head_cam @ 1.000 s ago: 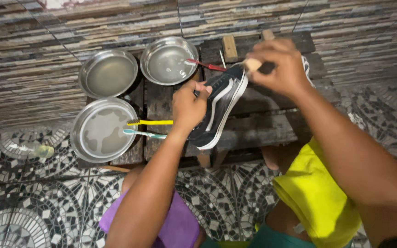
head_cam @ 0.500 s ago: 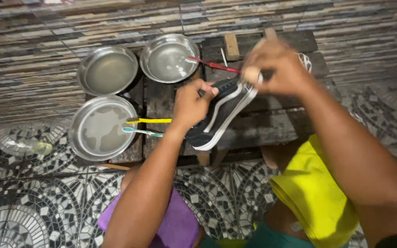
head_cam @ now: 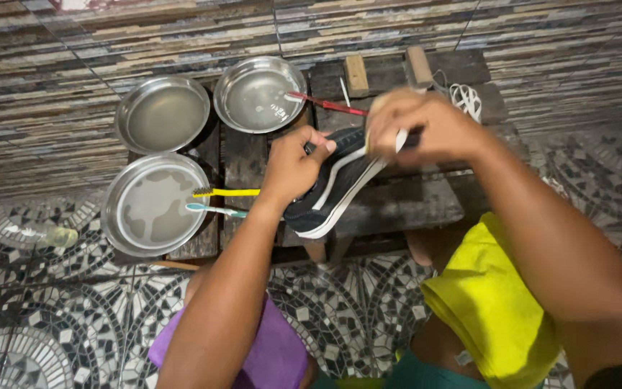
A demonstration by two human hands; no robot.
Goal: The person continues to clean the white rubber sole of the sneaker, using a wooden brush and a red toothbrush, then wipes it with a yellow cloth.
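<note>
Over the dark wooden bench (head_cam: 412,205), the left hand (head_cam: 293,169) grips the black sneaker (head_cam: 332,187) tilted on its side while the blurred right hand (head_cam: 415,130) is clenched at its heel on something I cannot make out, so a slip could knock the yellow toothbrush (head_cam: 226,192) off that bench.

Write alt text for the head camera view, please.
Seen from above, a left hand steadies a black sneaker with white stripe on a dark wooden bench while the right hand works at its heel. Three metal bowls and toothbrushes sit left.
</note>
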